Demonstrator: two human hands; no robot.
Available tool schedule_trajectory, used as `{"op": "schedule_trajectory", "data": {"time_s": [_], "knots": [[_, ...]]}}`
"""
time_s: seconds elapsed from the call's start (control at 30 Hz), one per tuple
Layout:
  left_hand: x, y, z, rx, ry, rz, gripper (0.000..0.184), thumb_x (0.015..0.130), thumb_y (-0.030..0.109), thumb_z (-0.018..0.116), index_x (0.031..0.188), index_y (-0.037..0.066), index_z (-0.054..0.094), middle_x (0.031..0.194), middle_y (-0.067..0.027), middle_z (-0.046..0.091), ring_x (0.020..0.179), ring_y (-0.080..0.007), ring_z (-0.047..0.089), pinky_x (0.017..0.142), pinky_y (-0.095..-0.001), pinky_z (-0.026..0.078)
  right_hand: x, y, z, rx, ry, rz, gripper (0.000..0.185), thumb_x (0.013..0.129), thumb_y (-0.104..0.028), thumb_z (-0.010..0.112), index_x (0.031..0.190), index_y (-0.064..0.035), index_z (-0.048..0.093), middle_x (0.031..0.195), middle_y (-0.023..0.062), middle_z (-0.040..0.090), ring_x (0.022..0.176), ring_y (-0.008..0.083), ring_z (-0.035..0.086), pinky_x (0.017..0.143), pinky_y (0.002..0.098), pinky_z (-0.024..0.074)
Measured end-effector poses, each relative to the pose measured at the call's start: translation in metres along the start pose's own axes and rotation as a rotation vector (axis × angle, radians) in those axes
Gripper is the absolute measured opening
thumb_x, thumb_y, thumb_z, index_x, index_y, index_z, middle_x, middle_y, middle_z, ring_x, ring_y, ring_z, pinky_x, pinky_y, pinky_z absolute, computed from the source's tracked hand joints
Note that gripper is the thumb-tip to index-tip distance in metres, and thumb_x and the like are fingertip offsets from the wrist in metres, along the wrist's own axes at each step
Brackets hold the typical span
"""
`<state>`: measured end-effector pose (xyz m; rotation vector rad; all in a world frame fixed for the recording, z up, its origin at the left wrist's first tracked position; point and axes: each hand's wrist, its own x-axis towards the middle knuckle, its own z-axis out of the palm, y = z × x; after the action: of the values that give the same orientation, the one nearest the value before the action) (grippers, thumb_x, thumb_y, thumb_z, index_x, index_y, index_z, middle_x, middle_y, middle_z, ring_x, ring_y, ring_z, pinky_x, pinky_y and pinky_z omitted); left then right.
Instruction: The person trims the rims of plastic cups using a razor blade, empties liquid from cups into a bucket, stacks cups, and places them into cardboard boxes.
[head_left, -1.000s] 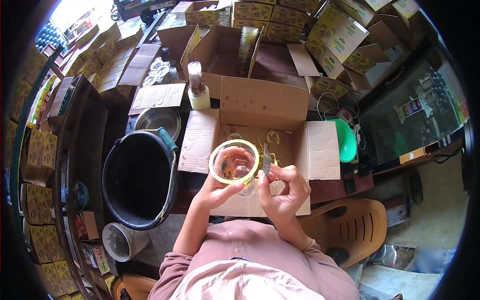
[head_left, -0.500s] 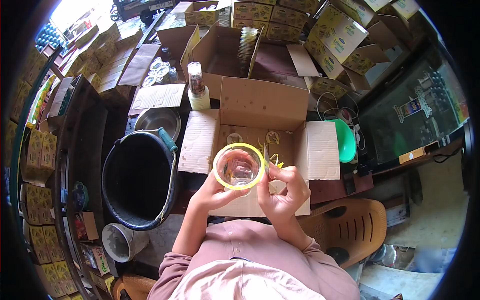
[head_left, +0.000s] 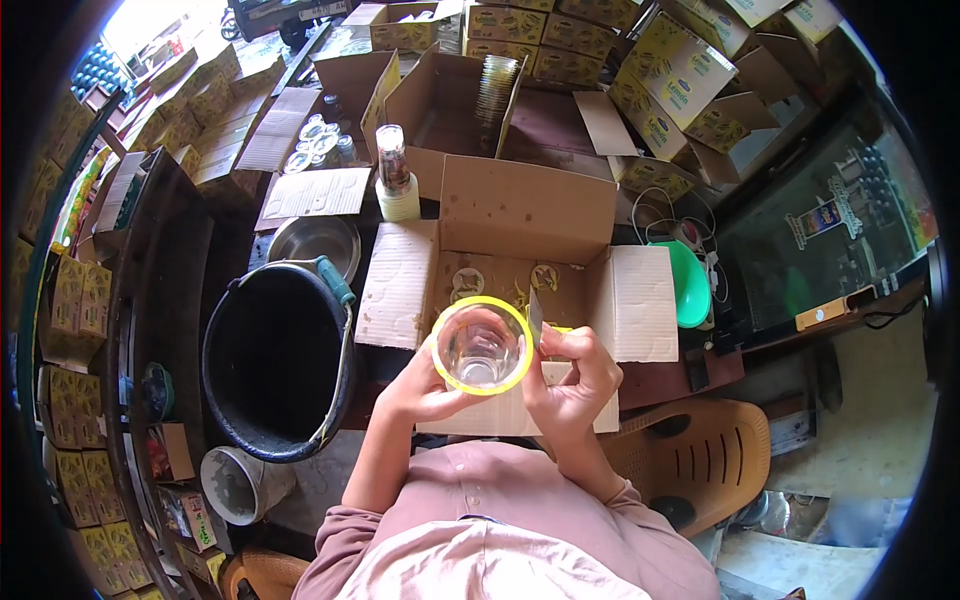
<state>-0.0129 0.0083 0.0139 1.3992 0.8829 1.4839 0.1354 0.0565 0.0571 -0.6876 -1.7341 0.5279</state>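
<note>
My left hand (head_left: 422, 388) is wrapped round a clear plastic cup (head_left: 478, 368), whose yellow rim faces up toward me. Between the thumb and fingers of my right hand (head_left: 570, 378) is a thin grey blade (head_left: 535, 318), held upright beside the right side of the rim. Both hands are over the near side of an open cardboard box (head_left: 530, 212). Inside the box lie yellow scraps and round pieces (head_left: 467, 284), partly hidden by the cup and my hands.
A black bucket (head_left: 275, 365) stands left, with a metal bowl (head_left: 335, 240) behind it. Stacked cups (head_left: 397, 190) stand behind the box's left flap. A green bowl (head_left: 688, 285) is at right, above an orange chair (head_left: 700, 460). Cartons (head_left: 575, 35) fill the back.
The cup has moved slightly right and toward my body, and its opening now faces me more directly. The blade remains in my right hand by the rim.
</note>
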Motion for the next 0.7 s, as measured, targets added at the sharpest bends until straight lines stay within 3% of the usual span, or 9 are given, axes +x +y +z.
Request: {"op": "schedule_trajectory", "data": {"time_s": [0.2,0.3,0.43,0.53,0.67,0.7], "knots": [[0.002,-0.001,-0.001,-0.067,-0.009,0.02,0.063,0.066,0.011,0.068,0.12,0.002,0.036,0.112,-0.0127,0.044,0.101,-0.0199,0.048,0.088,-0.0328,0.039,-0.001,0.003,0.0,0.086,0.023,0.06,0.02,0.063,0.006,0.068,0.079,0.0002,0.057,0.07,0.01,0.061,0.06,0.0149,0.061,0.054,0.0226,0.0476],[-0.001,-0.009,0.007,-0.531,0.113,-0.061,0.064,0.072,0.014,0.065,0.124,0.002,0.03,0.114,-0.0142,0.043,0.107,-0.0226,0.046,0.089,-0.0354,0.039,-0.002,0.0,0.0,0.121,0.032,0.139,0.018,0.064,0.006,0.068,0.078,0.0013,0.057,0.07,0.01,0.061,0.06,0.0138,0.061,0.055,0.0217,0.0482],[0.001,-0.019,0.011,-0.538,0.167,-0.011,0.062,0.079,0.018,0.059,0.128,0.001,0.024,0.121,-0.0149,0.039,0.117,-0.0248,0.04,0.094,-0.0381,0.036,-0.003,0.001,0.005,0.116,0.024,0.168,0.02,0.065,0.006,0.068,0.08,-0.0012,0.057,0.067,0.0033,0.054,0.058,0.0077,0.051,0.053,0.019,0.0426],[0.003,-0.02,0.01,-0.42,0.178,-0.072,0.064,0.08,0.017,0.057,0.131,0.001,0.022,0.125,-0.0148,0.036,0.118,-0.024,0.038,0.098,-0.0367,0.032,-0.003,0.003,0.009,0.062,0.037,0.119,0.019,0.065,0.006,0.068,0.079,-0.0011,0.057,0.067,0.0043,0.055,0.057,0.0088,0.054,0.052,0.0196,0.0428],[0.004,-0.019,0.019,-0.423,0.154,0.017,0.063,0.082,0.014,0.053,0.133,0.002,0.019,0.126,-0.0141,0.034,0.118,-0.0235,0.037,0.099,-0.0354,0.03,0.001,0.002,0.009,0.013,0.023,0.049,0.018,0.065,0.006,0.067,0.079,0.0001,0.057,0.068,0.0067,0.058,0.058,0.0115,0.058,0.052,0.0208,0.0455],[0.004,-0.021,0.02,-0.42,0.149,0.033,0.063,0.082,0.007,0.053,0.134,0.003,0.017,0.126,-0.0132,0.032,0.118,-0.0227,0.037,0.098,-0.0348,0.031,0.001,0.002,0.009,0.008,0.015,0.036,0.017,0.065,0.006,0.067,0.079,0.0007,0.058,0.069,0.0079,0.059,0.059,0.0128,0.06,0.053,0.0214,0.0479]]}}
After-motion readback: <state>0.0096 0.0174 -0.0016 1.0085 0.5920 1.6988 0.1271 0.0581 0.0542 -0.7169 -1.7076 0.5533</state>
